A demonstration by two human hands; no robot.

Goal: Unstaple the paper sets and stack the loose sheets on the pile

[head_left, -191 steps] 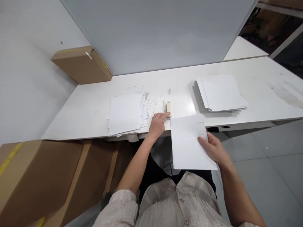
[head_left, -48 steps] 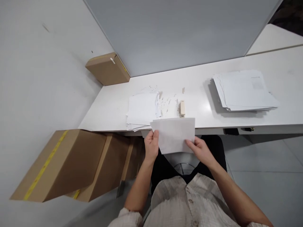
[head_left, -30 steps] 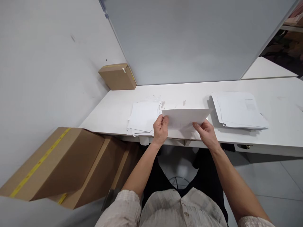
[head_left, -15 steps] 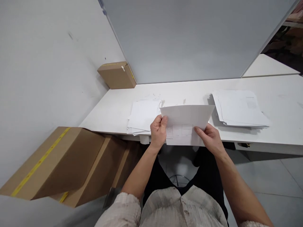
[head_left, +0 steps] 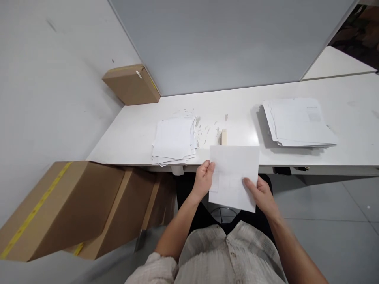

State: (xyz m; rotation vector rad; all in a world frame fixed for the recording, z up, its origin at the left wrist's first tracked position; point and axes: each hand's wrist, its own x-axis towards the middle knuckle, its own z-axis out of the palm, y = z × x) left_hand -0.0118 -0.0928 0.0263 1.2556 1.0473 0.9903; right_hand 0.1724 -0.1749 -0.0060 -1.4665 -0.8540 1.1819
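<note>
Between my two hands is a white sheet of paper [head_left: 232, 169], faintly printed, held over the table's front edge and my lap. My left hand [head_left: 203, 177] pinches its left edge, thumb on top. On the right side, my right hand [head_left: 260, 191] grips the sheet with its thumb on the face and its other fingers behind. Just beyond the sheet's far edge lies a small cream-coloured block [head_left: 224, 137], partly covered by the paper. A stack of papers [head_left: 174, 138] sits to the left, and a thicker paper stack [head_left: 299, 122] to the right.
The white table [head_left: 207, 106] meets a grey panel [head_left: 231, 43] at its back. A cardboard box [head_left: 133, 85] stands in the far left corner. Larger cartons with yellow tape [head_left: 68, 209] fill the floor at my left. Scraps or marks dot the tabletop.
The sheet has come down towards my lap and lies flatter to my view. The cream block behind it now shows. Both hands keep their grip on it.
</note>
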